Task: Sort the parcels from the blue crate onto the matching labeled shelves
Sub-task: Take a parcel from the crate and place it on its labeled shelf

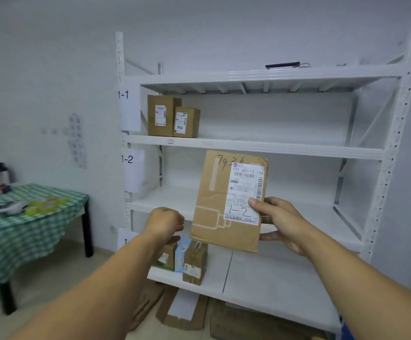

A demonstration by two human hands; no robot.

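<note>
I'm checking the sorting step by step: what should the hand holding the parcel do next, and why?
Probably carry the parcel forward and set it on the 1-2 shelf. The right hand grips it by its lower right edge, "1-2" is handwritten on its label, and the shelf marked 1-2 directly behind it looks bare.

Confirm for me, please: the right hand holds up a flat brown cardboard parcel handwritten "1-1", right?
Not quite: the head view shows the right hand holding up the flat brown cardboard parcel, but it is handwritten "1-2", not "1-1".
</note>
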